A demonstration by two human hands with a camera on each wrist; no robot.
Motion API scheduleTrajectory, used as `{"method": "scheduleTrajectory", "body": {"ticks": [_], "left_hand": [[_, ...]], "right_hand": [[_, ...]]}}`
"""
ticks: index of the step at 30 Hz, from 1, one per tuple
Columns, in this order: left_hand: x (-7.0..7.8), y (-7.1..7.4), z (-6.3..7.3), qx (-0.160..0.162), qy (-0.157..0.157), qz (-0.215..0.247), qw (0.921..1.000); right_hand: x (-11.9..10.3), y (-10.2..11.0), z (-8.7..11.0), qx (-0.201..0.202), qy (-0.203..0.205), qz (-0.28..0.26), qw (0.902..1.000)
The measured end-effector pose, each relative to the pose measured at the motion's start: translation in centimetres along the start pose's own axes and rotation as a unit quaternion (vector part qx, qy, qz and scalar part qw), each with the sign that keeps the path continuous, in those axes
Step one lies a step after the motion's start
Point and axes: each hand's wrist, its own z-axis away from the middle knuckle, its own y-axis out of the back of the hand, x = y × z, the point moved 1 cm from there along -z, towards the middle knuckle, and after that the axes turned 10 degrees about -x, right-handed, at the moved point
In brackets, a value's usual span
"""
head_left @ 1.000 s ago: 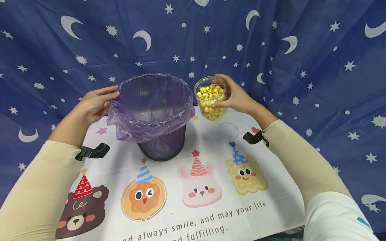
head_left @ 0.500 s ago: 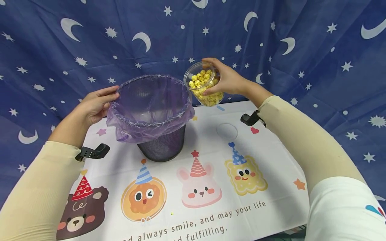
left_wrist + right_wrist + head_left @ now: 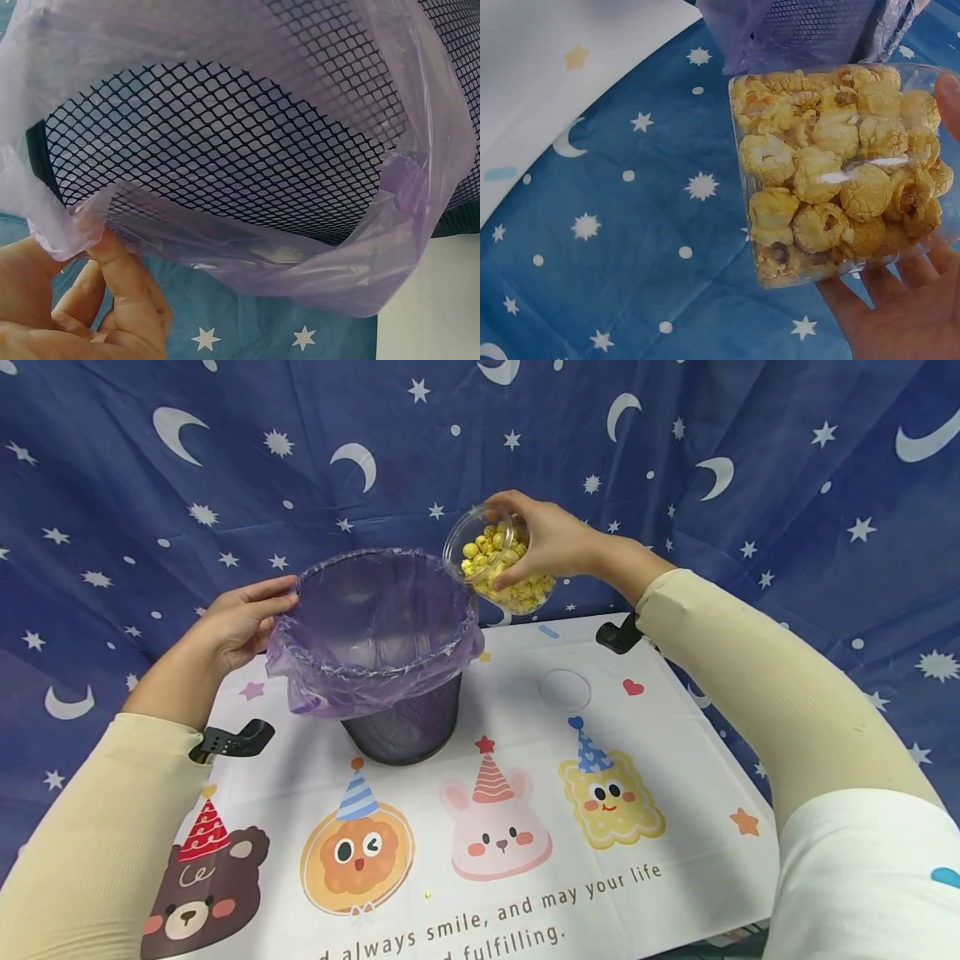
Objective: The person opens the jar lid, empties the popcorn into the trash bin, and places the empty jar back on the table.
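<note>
Covering the counter (image 3: pixel 675 827), a white cloth printed with party-hatted cartoon animals is seen, with a starry blue backdrop (image 3: pixel 787 485) hung behind it. Both arms are stretched forward in cream sleeves. A black mesh bin (image 3: pixel 405 727) is stood upright on the cloth, lined with a purple bag (image 3: pixel 375 610) whose edge is folded out over the rim; no contents can be made out inside it. The bin's left rim is touched by the left hand (image 3: pixel 236 625), its fingers (image 3: pixel 124 281) laid fairly straight against the hanging bag edge. The right hand (image 3: pixel 551 539) is raised above the counter at the bin's right rim, and a clear plastic tub (image 3: pixel 498 560) is gripped by its curled fingers (image 3: pixel 889 300), thumb at the front and the rest wrapped behind. The tub is tilted with its open mouth toward the bin and is filled with yellow popcorn (image 3: pixel 832 169). A clear round lid (image 3: pixel 564 688) is left flat on the cloth, right of the bin.
</note>
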Motion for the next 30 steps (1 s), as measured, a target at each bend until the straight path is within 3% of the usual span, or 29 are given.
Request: {"method": "scheduleTrajectory", "body": {"ticks": [13,20,30], "left_hand": [[0.0,-0.1,-0.1,0.015,0.004,-0.010,0.9998],[-0.1,0.1,-0.1,0.006,0.003,0.010,0.9999],[-0.1,0.1,-0.2,0.000,0.011,0.015,0.9998]], "right_hand": [[-1.8,0.8,-0.6,-0.031,0.002,0.064,0.9975],[-2.6,1.2,-1.1,-0.048,0.004,0.118,0.9918],[-4.0,1.4,-1.5,-0.072,-0.006,0.156,0.9851]]}}
